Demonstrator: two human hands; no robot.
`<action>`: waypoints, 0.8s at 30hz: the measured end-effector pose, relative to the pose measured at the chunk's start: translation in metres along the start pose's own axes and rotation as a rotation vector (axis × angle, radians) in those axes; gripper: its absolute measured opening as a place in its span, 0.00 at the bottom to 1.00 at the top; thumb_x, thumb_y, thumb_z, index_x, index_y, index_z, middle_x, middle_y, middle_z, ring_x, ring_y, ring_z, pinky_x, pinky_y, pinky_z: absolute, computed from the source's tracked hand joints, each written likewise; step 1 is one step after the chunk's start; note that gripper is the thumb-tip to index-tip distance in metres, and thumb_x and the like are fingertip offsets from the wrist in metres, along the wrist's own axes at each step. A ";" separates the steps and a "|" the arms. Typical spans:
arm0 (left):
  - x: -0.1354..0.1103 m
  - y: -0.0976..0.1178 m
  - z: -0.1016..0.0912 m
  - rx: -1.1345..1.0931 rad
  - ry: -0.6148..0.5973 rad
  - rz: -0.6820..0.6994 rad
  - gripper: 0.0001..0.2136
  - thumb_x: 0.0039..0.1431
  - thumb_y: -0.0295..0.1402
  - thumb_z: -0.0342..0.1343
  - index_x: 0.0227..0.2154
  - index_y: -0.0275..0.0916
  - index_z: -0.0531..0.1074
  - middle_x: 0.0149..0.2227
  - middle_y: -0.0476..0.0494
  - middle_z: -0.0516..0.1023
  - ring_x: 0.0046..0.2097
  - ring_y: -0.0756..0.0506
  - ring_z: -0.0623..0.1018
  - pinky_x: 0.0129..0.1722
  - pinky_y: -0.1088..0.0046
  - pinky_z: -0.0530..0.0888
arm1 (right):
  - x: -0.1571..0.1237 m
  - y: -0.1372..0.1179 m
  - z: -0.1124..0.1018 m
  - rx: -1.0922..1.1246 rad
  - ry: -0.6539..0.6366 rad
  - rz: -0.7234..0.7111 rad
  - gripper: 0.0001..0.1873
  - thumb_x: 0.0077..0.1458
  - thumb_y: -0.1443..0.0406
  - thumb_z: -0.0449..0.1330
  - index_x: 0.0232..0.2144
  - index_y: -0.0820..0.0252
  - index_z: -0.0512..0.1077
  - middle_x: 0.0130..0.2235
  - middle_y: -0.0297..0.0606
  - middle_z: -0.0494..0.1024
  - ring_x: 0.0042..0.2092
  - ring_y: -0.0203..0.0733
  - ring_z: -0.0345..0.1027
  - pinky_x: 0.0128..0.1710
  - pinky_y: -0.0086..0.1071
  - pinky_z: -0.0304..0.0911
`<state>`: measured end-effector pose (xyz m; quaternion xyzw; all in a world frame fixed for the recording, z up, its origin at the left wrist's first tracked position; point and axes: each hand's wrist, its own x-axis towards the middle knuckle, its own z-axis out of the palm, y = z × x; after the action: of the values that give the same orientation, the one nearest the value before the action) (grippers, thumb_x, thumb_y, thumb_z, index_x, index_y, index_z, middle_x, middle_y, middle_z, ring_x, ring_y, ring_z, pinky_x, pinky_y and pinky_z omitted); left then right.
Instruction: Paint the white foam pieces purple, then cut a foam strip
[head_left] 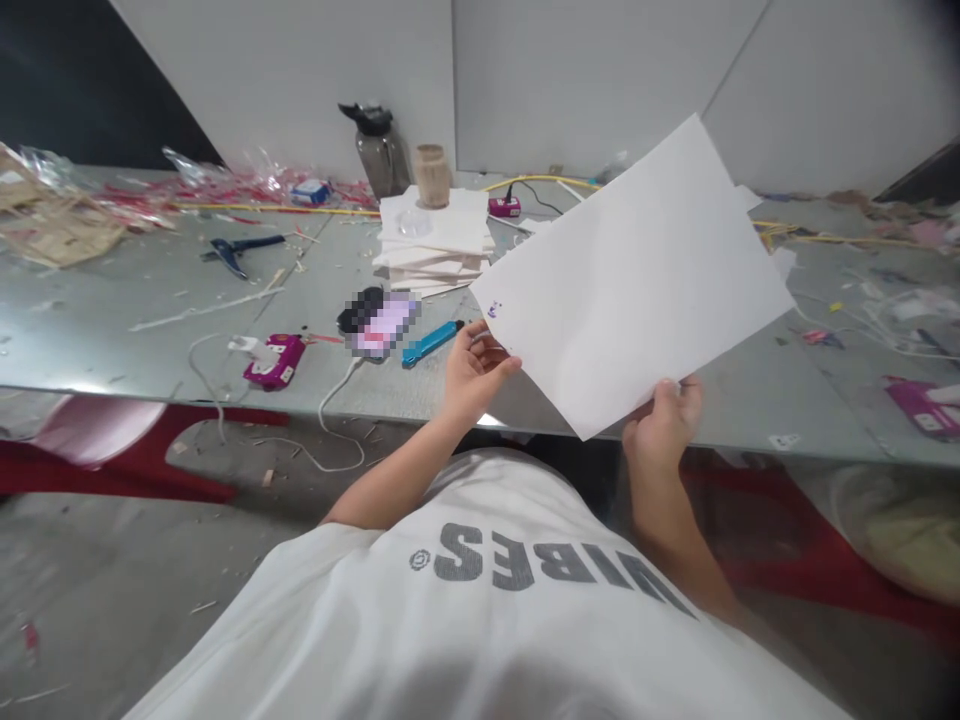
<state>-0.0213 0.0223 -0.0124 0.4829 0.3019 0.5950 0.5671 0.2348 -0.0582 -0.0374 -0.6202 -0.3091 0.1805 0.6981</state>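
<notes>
Together, left hand [476, 370] and right hand [664, 420] pinch a white sheet [637, 275]; the bottle [381, 150] beyond looks empty.

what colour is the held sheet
The sheet is white, with a small purple mark near one corner; head view.

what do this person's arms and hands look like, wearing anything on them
Both are bare: the left hand and the right hand show no gloves, and no ring, watch or wristband is visible. The forearms are uncovered, with no sleeve reaching them. The person wears a white T-shirt with grey block lettering printed across the front.
</notes>
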 end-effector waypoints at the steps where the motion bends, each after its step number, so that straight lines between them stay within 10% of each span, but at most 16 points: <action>1: -0.002 -0.001 0.001 0.001 0.003 0.006 0.37 0.48 0.48 0.85 0.55 0.49 0.72 0.44 0.46 0.85 0.42 0.43 0.86 0.48 0.61 0.84 | -0.004 -0.001 -0.002 0.000 0.000 -0.007 0.35 0.60 0.44 0.57 0.67 0.40 0.65 0.63 0.46 0.81 0.69 0.60 0.78 0.72 0.65 0.73; 16: -0.023 -0.016 0.008 0.015 -0.030 -0.105 0.29 0.55 0.60 0.79 0.45 0.47 0.75 0.27 0.53 0.81 0.26 0.45 0.83 0.30 0.65 0.82 | -0.063 0.016 -0.051 -0.081 0.050 0.064 0.24 0.65 0.43 0.60 0.62 0.29 0.70 0.62 0.36 0.83 0.67 0.59 0.80 0.71 0.72 0.74; 24: -0.031 -0.026 0.015 0.066 -0.039 -0.165 0.30 0.57 0.65 0.74 0.40 0.41 0.77 0.25 0.50 0.83 0.25 0.47 0.83 0.27 0.71 0.81 | -0.092 0.043 -0.052 0.261 0.342 0.066 0.32 0.49 0.48 0.78 0.48 0.56 0.72 0.39 0.32 0.82 0.39 0.39 0.78 0.45 0.39 0.79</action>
<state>-0.0011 -0.0057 -0.0377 0.4862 0.3491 0.5263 0.6039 0.2067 -0.1488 -0.1010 -0.5560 -0.1396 0.1338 0.8084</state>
